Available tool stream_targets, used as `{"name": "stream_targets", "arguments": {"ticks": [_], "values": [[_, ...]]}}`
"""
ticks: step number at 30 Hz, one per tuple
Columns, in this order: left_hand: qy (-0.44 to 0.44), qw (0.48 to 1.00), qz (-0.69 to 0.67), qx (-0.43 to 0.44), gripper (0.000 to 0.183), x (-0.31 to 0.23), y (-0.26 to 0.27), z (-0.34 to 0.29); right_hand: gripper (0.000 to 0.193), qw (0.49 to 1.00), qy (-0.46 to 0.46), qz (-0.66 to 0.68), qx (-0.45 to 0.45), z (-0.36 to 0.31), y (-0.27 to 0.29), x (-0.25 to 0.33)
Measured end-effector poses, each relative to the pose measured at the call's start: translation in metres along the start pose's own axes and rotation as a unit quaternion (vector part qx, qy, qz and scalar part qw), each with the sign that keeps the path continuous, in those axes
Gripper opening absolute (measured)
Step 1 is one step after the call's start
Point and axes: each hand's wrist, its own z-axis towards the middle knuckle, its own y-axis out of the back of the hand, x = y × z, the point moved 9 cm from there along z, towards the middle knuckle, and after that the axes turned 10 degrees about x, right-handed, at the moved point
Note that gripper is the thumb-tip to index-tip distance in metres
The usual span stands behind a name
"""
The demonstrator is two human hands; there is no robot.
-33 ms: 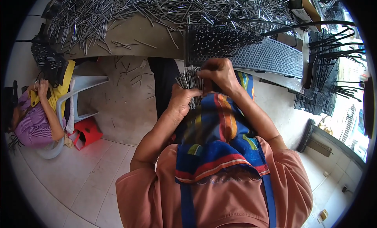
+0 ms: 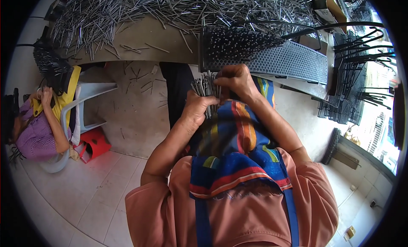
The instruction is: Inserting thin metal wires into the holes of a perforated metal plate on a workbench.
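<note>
Over my lap, my left hand (image 2: 198,108) is closed around a bundle of thin metal rods (image 2: 205,86); the rods stand roughly upright and poke out above and below its grip. My right hand (image 2: 239,82) is beside the bundle's upper right, fingers curled and pinched against the rod tops. Whatever lies between its fingertips is hidden. Just beyond my hands stands a perforated metal plate (image 2: 293,59), with many dark rods (image 2: 238,45) set in the holes of its left part. A striped, colourful apron (image 2: 238,128) covers my lap.
A large heap of loose metal rods (image 2: 178,8) covers the far part of the table (image 2: 140,32). Black wire racks (image 2: 352,77) stand on the right. On the left, another person (image 2: 44,128) works near a grey chair (image 2: 91,88) and a red container (image 2: 95,142). Stray rods lie on the floor.
</note>
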Motion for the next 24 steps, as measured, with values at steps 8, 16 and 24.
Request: {"name": "stream_targets", "arguments": {"ticks": [8,16,24], "values": [[0.056,0.997,-0.045,-0.041,0.030,0.027,0.021,0.004,0.004,0.970,0.146,0.081,-0.176,-0.019,0.035,0.028],[0.025,0.998,0.008,-0.062,0.024,0.019,0.015,0.005,0.013,0.891,0.357,-0.132,-0.246,-0.030,0.041,0.070],[0.029,0.997,-0.037,-0.061,0.019,0.021,0.010,0.005,0.014,0.897,0.342,-0.161,-0.230,-0.024,0.035,0.066]]}}
